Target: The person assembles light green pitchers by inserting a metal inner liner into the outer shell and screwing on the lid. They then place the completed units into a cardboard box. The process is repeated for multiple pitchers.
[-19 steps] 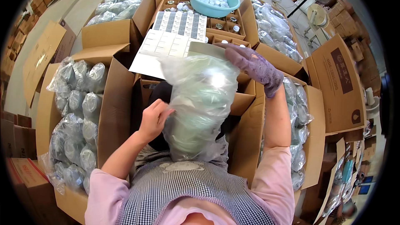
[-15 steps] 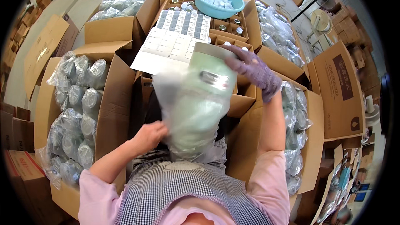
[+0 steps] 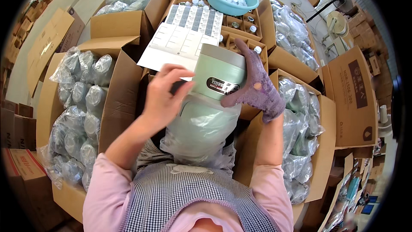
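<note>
A large pale green flask point(image 3: 219, 72) with a grey top band and a dark label plate stands upright in front of my lap, leaning slightly. Clear plastic bag film point(image 3: 199, 126) covers its lower part, while the upper part is bare. My right hand point(image 3: 257, 83), in a purple knit glove with a hole in it, grips the flask's right side, thumb across the front. Bare and raised at the flask's upper left is my left hand point(image 3: 165, 96), fingers curved and apart from the thumb. The sheet of labels point(image 3: 171, 47) lies just beyond it.
Cartons of plastic-wrapped flasks stand left point(image 3: 81, 116) and right point(image 3: 296, 137). Ahead, a divided carton point(image 3: 257, 34) holds small capped items, with a blue basin point(image 3: 231, 6) of white caps on top. More open cartons of wrapped goods flank it.
The bag film has come down off the flask's upper part. My left hand has risen from the bag to beside the label plate. My right hand has shifted lower on the flask's side.
</note>
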The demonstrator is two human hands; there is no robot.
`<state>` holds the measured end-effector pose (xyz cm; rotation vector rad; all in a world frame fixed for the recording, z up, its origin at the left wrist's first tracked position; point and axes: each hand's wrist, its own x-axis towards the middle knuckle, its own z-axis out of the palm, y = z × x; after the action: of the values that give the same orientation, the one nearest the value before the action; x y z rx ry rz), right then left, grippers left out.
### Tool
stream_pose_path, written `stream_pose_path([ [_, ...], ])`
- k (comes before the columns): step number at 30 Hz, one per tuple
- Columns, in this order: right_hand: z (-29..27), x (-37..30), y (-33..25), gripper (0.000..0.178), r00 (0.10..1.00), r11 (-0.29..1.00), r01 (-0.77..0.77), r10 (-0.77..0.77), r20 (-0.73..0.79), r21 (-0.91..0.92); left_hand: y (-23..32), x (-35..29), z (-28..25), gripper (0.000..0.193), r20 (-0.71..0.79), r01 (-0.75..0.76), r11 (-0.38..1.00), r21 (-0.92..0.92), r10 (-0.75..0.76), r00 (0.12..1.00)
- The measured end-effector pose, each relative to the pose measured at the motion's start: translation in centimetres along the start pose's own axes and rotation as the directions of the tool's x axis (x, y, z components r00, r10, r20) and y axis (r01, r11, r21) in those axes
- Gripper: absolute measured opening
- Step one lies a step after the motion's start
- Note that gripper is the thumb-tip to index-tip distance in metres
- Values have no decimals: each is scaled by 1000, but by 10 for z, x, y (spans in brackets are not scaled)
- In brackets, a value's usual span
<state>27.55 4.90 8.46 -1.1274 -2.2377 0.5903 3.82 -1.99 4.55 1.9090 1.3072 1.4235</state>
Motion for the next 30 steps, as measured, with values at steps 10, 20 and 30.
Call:
stream_pose_path([
  [10,5,-7,-10,121,996,998,32,-36,-80,-53,11,-15,63,25,-207,-3,974,228,51,977],
  [20,10,-12,-10,120,996,998,-1,-5,-93,-69,29,-11,69,27,-286,7,964,266,72,955],
  [30,8,-15,-3,118,990,996,47,-56,-130,-74,21,-16,71,28,-198,-9,962,272,65,978],
])
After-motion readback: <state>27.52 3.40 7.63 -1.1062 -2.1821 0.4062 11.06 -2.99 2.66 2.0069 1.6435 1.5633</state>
